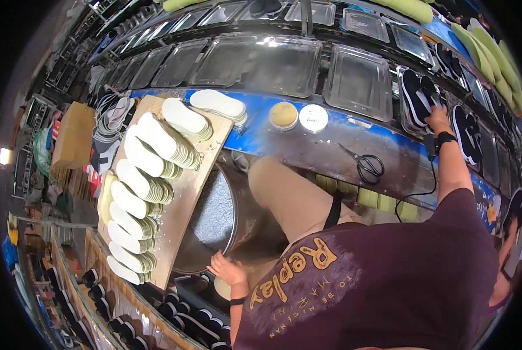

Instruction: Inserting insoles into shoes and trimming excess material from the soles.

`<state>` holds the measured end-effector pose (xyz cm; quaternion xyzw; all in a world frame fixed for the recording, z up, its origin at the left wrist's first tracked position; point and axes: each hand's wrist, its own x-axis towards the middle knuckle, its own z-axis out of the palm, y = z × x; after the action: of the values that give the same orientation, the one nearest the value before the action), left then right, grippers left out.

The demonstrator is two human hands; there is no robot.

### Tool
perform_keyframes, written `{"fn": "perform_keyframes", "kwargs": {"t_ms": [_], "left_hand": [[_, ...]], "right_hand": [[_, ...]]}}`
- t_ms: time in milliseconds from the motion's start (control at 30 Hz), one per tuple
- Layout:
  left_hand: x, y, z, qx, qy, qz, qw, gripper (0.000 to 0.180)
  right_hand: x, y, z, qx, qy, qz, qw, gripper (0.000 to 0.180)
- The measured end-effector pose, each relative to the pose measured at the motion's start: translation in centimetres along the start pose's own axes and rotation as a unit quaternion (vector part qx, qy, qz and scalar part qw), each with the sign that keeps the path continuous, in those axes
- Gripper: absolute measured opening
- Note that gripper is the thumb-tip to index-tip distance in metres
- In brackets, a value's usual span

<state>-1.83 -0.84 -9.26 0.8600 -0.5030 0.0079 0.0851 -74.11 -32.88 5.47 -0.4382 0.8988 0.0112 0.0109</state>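
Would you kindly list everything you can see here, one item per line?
insole stacks: many, white, on the board
wooden board: one, pale, left
clear trays: many, along the top
black shoes: several, in trays at right
scissors: one, black, on the blue ledge
round tins: two, tan and white, same ledge
metal drum: one, grey, under the board
left hand: open, by the drum
right hand: touching a black shoe

At frame centre we see a blue-edged metal bench carrying black scissors, two round tins and a wooden board stacked with pale insoles.
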Motion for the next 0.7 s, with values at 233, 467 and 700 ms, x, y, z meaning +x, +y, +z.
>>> {"fn": "perform_keyframes", "kwargs": {"t_ms": [233,467,700], "left_hand": [[0.5,-0.3,0.3,0.011,-0.003,0.008,1.000,0.067],[0.6,0.0,-1.4,0.006,-0.041,-0.029,0.999,0.061],[0.9,-0.4,-2.8,-0.087,-0.004,-0.022,0.996,0.043]], "right_hand": [[5.5,3.7,4.2,0.049,-0.033,-0.078,0.995,0.036],[-5.8,-14.4,-0.4,0.230,0.187,-0.253,0.921,0.048],[-25.7,-26.7,-0.7,0.325,0.029,-0.676,0.661,0.036]]}}
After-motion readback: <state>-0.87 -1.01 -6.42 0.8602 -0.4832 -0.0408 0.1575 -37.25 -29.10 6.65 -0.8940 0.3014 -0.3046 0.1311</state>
